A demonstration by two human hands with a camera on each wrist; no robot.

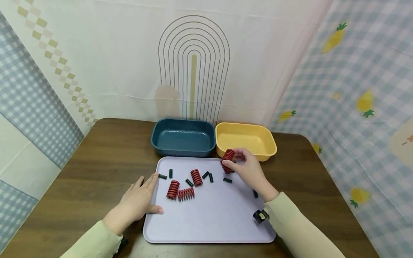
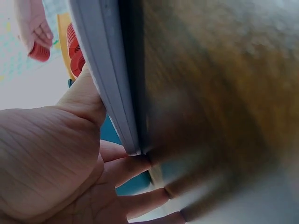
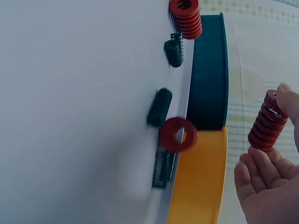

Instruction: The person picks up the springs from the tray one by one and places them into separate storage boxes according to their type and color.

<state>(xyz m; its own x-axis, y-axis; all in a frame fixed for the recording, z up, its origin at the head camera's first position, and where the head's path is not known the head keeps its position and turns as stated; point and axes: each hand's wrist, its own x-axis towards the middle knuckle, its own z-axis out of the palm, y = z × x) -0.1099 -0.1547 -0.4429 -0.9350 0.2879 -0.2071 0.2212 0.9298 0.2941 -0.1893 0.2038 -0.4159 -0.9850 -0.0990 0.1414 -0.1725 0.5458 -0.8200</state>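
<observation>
My right hand [image 1: 246, 168] pinches a red coil spring [image 1: 228, 154] between thumb and fingers, above the far right of the pale lilac tray [image 1: 213, 218]. In the right wrist view this spring [image 3: 267, 122] is tilted, thumb at its top end and fingertips at its lower end. Another red spring [image 1: 226, 169] stands on the tray just below it. At the tray's left rim lies my left hand [image 1: 137, 200], fingers straight along the outside and thumb over the edge. Three more red springs [image 1: 196, 177] and several small dark green springs [image 1: 189, 182] lie about the tray.
Behind the tray a dark blue bin [image 1: 184, 147] and a yellow bin [image 1: 269, 147] stand side by side, close to its far rim. A black strap-like piece [image 1: 259, 216] shows by the right cuff. The wooden table [image 1: 96, 165] ends at a curtain [image 1: 129, 71].
</observation>
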